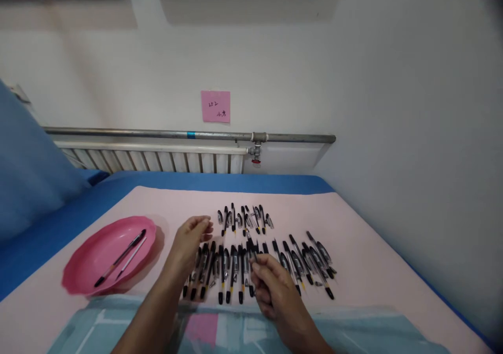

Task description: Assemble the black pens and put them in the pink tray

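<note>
Right hand (pixel 277 286) grips a pen piece (pixel 251 246); left hand (pixel 192 234) looks empty.
One whole-looking pen (pixel 120 258) dished (pixel 88 254); rows of parts (pixel 221 272) seemingly left.

We are finding a wide passage over the pink tabletop (pixel 377 275) to the right of the pens (pixel 221 278), and a narrower lane is running between the pink dish (pixel 94 251) and our left hand (pixel 192 234). The crowded front row is blocking the middle, where the held pen (pixel 251 246) is jutting from our right hand (pixel 277 287).
</note>
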`<state>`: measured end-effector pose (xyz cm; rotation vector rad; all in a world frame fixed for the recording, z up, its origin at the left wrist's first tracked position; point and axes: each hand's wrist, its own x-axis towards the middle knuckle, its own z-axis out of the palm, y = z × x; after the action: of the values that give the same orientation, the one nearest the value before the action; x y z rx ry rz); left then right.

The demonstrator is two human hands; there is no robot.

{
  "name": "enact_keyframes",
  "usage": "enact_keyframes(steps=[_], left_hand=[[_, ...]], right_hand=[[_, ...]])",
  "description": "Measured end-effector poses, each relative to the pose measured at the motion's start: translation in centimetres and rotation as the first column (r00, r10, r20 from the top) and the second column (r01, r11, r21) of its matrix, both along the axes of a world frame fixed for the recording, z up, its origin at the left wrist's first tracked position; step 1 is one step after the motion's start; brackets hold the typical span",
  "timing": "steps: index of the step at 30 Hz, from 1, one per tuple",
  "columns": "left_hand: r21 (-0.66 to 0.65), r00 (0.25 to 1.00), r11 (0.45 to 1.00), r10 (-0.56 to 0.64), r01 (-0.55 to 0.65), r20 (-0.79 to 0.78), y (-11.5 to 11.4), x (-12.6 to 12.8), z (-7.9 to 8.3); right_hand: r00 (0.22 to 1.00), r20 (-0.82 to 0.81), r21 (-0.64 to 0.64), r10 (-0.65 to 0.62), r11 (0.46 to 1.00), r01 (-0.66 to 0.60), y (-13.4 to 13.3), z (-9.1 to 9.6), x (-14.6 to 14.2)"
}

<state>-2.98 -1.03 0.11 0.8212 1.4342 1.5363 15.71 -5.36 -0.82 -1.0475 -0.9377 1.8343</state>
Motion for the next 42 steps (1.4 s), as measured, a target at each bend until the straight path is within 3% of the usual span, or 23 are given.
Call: enact_keyframes(steps=[2, 3, 5, 8, 11, 16, 19, 22, 23, 24, 26, 29, 34, 42], left_hand=[[-0.098, 0.959, 0.995, -0.011, -0.017, -0.284, 2.3, -1.1, 0.0], [-0.184, 0.891, 0.983, -0.060, -0.026, -0.451, 3.5, -1.3, -0.1], [-0.282, 0.809, 0.958, -0.126, -0.051, -0.574, 6.0, -1.2, -0.3], [-0.391, 0.714, 0.917, -0.217, -0.085, -0.665, 9.1, -0.4, -1.1], [-0.465, 0.642, 0.877, -0.290, -0.118, -0.710, 10.8, 0.2, -2.0], [-0.494, 0.663, 0.862, -0.305, -0.113, -0.684, 10.7, 0.1, -1.7], [-0.464, 0.747, 0.885, -0.285, -0.035, -0.600, 8.8, 0.1, -0.2], [-0.371, 0.845, 0.922, -0.286, 0.114, -0.451, 5.5, 0.3, 1.4], [-0.320, 0.891, 0.930, -0.292, 0.180, -0.348, 4.2, 0.6, 1.8], [-0.223, 0.952, 0.940, -0.286, 0.258, -0.106, 3.0, 0.9, 2.1], [-0.097, 0.908, 0.943, -0.274, 0.319, 0.318, 0.9, 1.7, 2.4], [-0.081, 0.779, 0.955, -0.183, 0.286, 0.600, -0.8, 3.0, 2.0], [-0.072, 0.670, 0.971, -0.103, 0.228, 0.735, -0.7, 4.1, 0.7], [-0.082, 0.665, 0.978, -0.069, 0.193, 0.744, -0.7, 3.7, 0.0]], right_hand=[[0.999, 0.006, 0.005, -0.031, 1.000, 0.031, 0.4, 0.1, 0.3], [0.999, 0.010, 0.007, -0.038, 0.999, 0.038, 0.6, 0.1, 0.5], [0.999, 0.016, 0.009, -0.045, 0.999, 0.045, 0.9, 0.2, 0.8], [0.999, -0.004, 0.011, -0.042, 0.999, 0.042, 1.1, 0.3, 1.2], [0.999, -0.033, 0.022, -0.036, 0.999, 0.036, 1.1, 0.5, 1.5], [0.999, -0.024, 0.023, -0.022, 0.999, 0.022, 1.0, 0.6, 1.7], [1.000, 0.015, 0.018, -0.010, 1.000, 0.010, 1.0, 0.7, 1.7], [0.998, 0.058, 0.051, -0.008, 0.999, 0.005, 0.7, 0.8, 1.5], [0.997, 0.077, 0.081, -0.006, 0.997, -0.001, 0.5, 0.8, 1.4], [0.995, 0.097, 0.119, -0.004, 0.993, -0.007, 0.4, 0.7, 1.3], [0.990, 0.139, 0.195, 0.002, 0.980, -0.030, 0.0, 0.5, 1.0], [0.981, 0.194, 0.259, 0.011, 0.964, -0.062, -0.2, 0.0, 0.5], [0.959, 0.284, 0.288, 0.004, 0.953, -0.089, 0.0, -0.6, 0.2], [0.921, 0.390, 0.298, -0.005, 0.947, -0.121, 0.3, -1.2, -0.2]])
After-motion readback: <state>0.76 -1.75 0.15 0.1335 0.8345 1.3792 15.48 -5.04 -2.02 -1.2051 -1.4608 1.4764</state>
